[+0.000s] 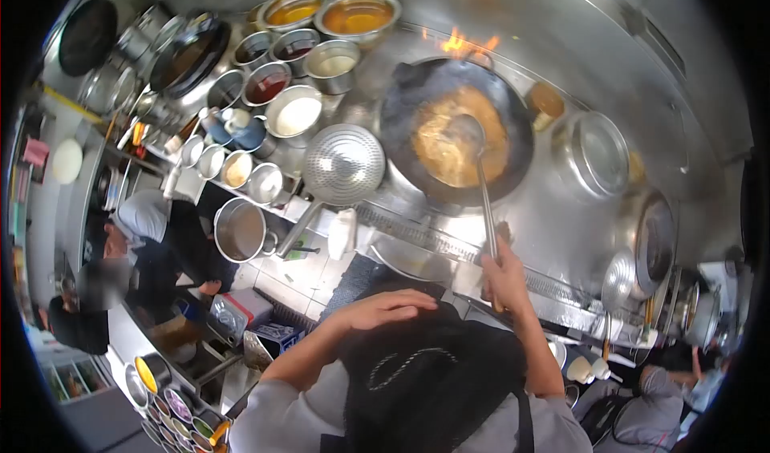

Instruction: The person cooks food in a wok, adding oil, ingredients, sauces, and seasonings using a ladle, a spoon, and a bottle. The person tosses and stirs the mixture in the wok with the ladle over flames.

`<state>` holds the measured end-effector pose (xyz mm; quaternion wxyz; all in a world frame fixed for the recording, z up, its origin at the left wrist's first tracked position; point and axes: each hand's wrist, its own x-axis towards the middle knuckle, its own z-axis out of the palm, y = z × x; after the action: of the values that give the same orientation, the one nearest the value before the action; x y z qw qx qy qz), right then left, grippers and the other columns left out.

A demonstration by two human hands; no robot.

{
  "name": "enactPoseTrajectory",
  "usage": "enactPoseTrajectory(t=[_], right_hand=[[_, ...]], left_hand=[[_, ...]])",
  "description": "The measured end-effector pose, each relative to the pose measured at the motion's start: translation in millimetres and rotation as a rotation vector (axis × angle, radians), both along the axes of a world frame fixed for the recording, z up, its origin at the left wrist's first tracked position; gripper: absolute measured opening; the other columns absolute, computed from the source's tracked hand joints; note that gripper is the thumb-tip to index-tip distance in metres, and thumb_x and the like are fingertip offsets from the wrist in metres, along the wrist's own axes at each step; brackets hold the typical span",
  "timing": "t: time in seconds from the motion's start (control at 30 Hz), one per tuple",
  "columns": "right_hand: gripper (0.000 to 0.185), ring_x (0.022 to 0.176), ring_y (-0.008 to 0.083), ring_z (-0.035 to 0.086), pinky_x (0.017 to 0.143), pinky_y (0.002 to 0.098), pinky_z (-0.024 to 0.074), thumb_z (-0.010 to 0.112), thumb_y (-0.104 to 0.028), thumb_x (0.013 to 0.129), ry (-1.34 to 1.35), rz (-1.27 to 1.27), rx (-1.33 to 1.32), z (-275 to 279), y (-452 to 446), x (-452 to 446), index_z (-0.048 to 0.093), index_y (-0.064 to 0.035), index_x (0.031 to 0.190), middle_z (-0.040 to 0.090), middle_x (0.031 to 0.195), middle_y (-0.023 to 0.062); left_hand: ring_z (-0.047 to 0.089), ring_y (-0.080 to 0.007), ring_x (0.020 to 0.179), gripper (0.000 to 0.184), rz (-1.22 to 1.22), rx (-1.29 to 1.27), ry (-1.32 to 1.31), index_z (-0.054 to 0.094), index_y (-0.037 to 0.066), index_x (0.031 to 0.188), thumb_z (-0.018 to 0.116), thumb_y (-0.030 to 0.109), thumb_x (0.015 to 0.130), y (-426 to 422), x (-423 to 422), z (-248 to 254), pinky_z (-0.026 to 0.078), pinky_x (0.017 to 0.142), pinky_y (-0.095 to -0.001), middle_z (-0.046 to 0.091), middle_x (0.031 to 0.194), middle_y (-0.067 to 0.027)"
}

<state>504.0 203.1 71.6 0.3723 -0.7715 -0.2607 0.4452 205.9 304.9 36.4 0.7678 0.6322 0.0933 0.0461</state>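
My right hand (pixel 505 278) is wrapped round the handle of a long ladle (pixel 485 188). The ladle's bowl dips into a bubbling orange-brown liquid (pixel 445 160) inside a large dark wok (pixel 399 120). Flames (pixel 461 42) rise behind the wok's far rim. My left hand (pixel 393 305) rests against the front of my black apron (pixel 433 365), its fingers stretched out and holding nothing. Nearest to it on the counter side is a cloth-like white item (pixel 342 232). A perforated strainer (pixel 345 164) lies left of the wok, its handle pointing toward me.
Steel pots of sauces (pixel 293 112) and two bowls of yellow-orange liquid (pixel 357 14) stand at the left. A steel pot (pixel 241 230) sits near the counter's edge. Right of the wok are a round metal pan (pixel 597 156) and another wok (pixel 654 240). Other people (pixel 152 236) work nearby.
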Motion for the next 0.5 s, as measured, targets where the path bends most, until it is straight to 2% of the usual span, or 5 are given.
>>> enactPoseTrajectory(t=[0.1,0.17,0.33,0.43,0.5], right_hand=[[0.056,0.047,0.0118,0.057,0.042,0.0317,0.0451,0.063,-0.014,0.099,0.287,0.054,0.107,-5.7,32.4,12.9,0.048,0.0000,0.151,0.059,0.070,0.0042],[0.058,0.050,0.0126,0.059,0.045,0.0321,0.0479,0.063,-0.014,0.098,0.226,0.042,0.128,-29.5,52.3,25.4,0.048,-0.0031,0.152,0.061,0.071,0.0050],[0.060,0.069,0.0403,0.070,0.069,0.0472,0.0568,0.064,-0.016,0.096,-0.979,0.204,0.178,-85.7,62.7,56.0,0.048,-0.0075,0.153,0.071,0.084,0.0234],[0.062,0.076,0.0501,0.068,0.077,0.0532,0.0554,0.065,-0.018,0.095,-0.845,0.125,-0.036,-69.9,38.1,38.3,0.046,-0.0059,0.153,0.070,0.096,0.0308],[0.060,0.072,0.0439,0.069,0.071,0.0501,0.0564,0.065,-0.019,0.097,-0.740,0.106,-0.066,-49.9,21.1,11.4,0.046,-0.0058,0.152,0.070,0.093,0.0271]], left_hand=[[0.042,-0.0249,0.147,0.059,-0.174,0.127,-0.094,0.050,0.005,0.153,0.049,0.046,0.110,28.1,17.7,19.8,0.030,0.123,-0.0426,0.048,0.157,-0.0120],[0.043,-0.0261,0.147,0.074,-0.219,-0.228,-0.199,0.039,0.002,0.159,0.048,0.055,0.108,36.3,36.1,45.7,0.030,0.123,-0.0427,0.047,0.157,-0.0153],[0.041,-0.0272,0.149,0.119,-0.649,-0.564,-0.290,0.035,-0.002,0.160,0.048,0.090,0.086,50.1,77.9,92.6,0.030,0.121,-0.0412,0.046,0.157,-0.0194],[0.040,-0.0273,0.150,0.123,-0.719,-0.671,-0.276,0.035,-0.004,0.159,0.047,0.092,0.084,54.4,72.3,105.6,0.028,0.122,-0.0423,0.045,0.158,-0.0208],[0.039,-0.0283,0.151,0.125,-0.735,-0.659,-0.276,0.033,-0.005,0.159,0.045,0.094,0.084,60.8,69.7,111.1,0.027,0.123,-0.0431,0.044,0.159,-0.0215]])
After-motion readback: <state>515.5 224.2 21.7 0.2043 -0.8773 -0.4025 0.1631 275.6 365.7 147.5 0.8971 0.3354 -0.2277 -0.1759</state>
